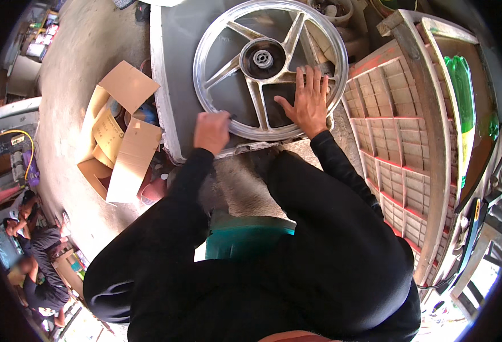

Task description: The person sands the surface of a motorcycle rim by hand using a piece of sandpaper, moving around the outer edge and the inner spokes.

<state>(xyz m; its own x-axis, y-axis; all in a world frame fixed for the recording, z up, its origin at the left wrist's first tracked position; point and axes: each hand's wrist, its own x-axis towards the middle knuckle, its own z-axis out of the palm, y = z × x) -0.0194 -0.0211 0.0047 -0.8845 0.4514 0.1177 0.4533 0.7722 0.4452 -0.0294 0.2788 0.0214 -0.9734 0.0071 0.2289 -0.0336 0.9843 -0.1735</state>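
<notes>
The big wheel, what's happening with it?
A person's right hand is spread open over the right side of a metal wheel, which lies on a grey surface. The left hand is curled at the wheel's near-left edge, too blurred to show what, if anything, it holds. An open cardboard box stands to the left.

Bright light washes the pale floor (pixel 68 108) (whitest toward lower left), with a red-edged grid panel (pixel 396 142) at right.
</notes>
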